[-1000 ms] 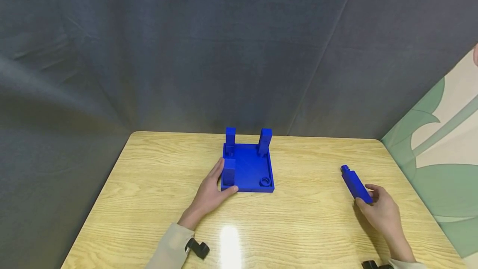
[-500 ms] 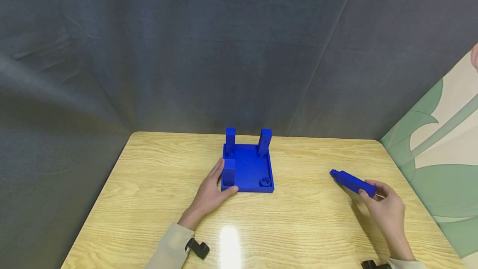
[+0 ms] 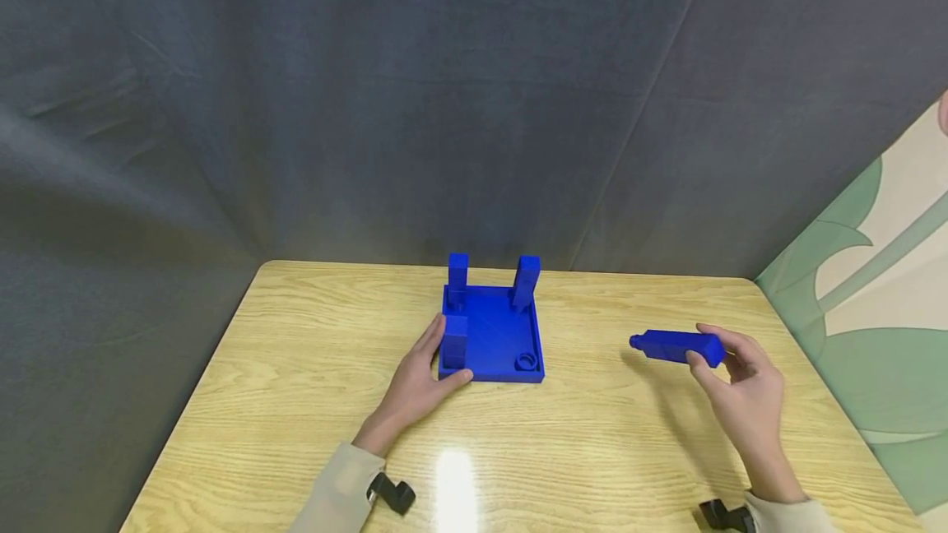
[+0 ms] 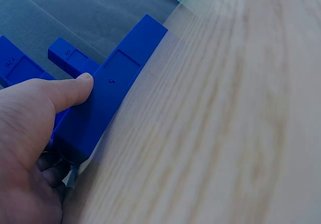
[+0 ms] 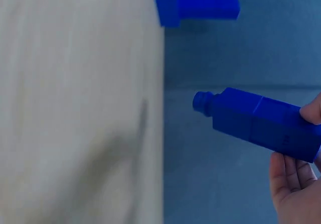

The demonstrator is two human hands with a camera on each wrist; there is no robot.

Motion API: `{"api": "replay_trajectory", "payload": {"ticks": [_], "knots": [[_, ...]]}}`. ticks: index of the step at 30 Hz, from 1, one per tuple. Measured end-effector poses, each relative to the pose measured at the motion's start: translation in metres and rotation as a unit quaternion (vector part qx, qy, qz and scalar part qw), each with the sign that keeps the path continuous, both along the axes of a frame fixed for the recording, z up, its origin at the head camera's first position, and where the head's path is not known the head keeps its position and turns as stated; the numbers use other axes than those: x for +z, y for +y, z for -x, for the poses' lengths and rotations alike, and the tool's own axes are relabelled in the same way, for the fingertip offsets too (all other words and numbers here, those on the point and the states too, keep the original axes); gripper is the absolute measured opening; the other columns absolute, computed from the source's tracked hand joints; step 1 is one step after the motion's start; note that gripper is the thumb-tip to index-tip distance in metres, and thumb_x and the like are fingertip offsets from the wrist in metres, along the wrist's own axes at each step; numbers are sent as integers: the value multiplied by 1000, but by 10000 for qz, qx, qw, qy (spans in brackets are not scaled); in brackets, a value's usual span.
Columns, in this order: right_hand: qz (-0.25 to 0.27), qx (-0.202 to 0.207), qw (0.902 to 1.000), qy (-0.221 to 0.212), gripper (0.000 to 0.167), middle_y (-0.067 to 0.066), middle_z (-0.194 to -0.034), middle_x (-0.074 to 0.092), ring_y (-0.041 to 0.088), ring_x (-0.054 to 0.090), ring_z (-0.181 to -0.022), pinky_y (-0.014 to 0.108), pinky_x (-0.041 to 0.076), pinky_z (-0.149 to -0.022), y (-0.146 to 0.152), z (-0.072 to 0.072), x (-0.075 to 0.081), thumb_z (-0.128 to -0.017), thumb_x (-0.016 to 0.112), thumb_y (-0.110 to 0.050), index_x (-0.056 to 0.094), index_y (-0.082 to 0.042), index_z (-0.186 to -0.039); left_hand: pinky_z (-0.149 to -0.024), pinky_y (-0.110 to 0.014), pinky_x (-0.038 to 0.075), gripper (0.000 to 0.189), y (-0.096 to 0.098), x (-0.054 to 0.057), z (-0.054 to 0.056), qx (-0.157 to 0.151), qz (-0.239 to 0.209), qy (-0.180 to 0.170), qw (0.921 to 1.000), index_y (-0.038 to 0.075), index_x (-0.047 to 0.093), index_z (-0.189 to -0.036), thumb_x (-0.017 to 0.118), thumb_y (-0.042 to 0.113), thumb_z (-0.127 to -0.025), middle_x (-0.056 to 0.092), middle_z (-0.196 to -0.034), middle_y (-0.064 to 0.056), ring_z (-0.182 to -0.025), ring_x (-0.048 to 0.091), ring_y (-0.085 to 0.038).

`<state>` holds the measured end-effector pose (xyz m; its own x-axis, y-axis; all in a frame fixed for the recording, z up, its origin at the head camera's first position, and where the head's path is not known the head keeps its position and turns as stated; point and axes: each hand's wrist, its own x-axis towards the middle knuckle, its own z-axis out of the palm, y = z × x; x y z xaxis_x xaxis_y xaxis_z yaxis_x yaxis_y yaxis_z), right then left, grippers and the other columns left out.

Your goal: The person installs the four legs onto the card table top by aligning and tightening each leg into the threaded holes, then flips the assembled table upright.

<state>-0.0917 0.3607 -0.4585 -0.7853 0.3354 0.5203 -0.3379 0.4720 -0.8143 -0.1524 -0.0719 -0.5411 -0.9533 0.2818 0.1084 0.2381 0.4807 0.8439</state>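
Note:
A blue square tray-like base (image 3: 494,336) lies on the wooden table, with upright square legs at three corners: back left (image 3: 457,276), back right (image 3: 527,280) and front left (image 3: 455,342). At the front right corner is a round threaded socket (image 3: 526,361). My left hand (image 3: 411,385) grips the base's front left corner, thumb on the front edge and fingers along the left side; in the left wrist view the thumb presses the base's numbered side (image 4: 111,83). To the right, my right hand (image 3: 751,389) pinches a loose blue leg (image 5: 266,118) by its plain end, threaded tip pointing left, above the table.
The light wooden table (image 3: 592,442) ends at the back against a dark grey curtain (image 3: 444,105). A patterned panel (image 3: 881,311) stands along the right side. Each wrist wears a black camera mount (image 3: 391,492).
My right hand has lifted the leg and turned it from slanting to nearly level, threaded tip swinging left. The left hand and the base have stayed in place.

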Motion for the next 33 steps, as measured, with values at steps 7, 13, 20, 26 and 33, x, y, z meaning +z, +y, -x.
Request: {"api": "replay_trajectory", "payload": {"ticks": [7,13,20,26,33], "knots": [[395,1279,9879,789,51,-3,-121,76,5,72,-106,14,56,-100,-32,11,17,-82,68,33,63,25,-132,-134,-58,28,104,0,1,0,43,-27,-95,9999,5,22,-177,85,38,-100,19,-185,-11,-168,23,-37],[786,2087,9685,1113,48,7,-125,75,12,72,-112,17,58,-99,-64,23,25,-80,66,36,65,26,-128,-133,-60,29,104,0,0,0,29,12,-22,10000,3,23,-176,85,38,-100,20,-184,-13,-168,24,-40],[653,2388,9643,936,48,6,-122,73,11,70,-109,20,60,-98,-99,34,32,-80,69,36,67,24,-126,-133,-60,29,105,0,-2,1,-2,28,27,10000,1,23,-176,85,38,-100,21,-184,-14,-168,25,-40],[133,2372,9681,797,46,5,-122,72,11,69,-107,18,60,-93,-120,42,32,-84,74,31,72,17,-128,-133,-59,28,103,3,-2,1,33,-11,116,9999,-1,25,-174,86,36,-99,23,-183,-15,-167,26,-40],[-81,2387,9690,629,46,22,-121,71,9,69,-112,19,61,-94,-133,49,15,-85,79,27,73,14,-129,-132,-61,30,103,4,-2,1,-9,18,135,9999,-1,25,-175,85,37,-100,23,-183,-17,-167,27,-42]]}}
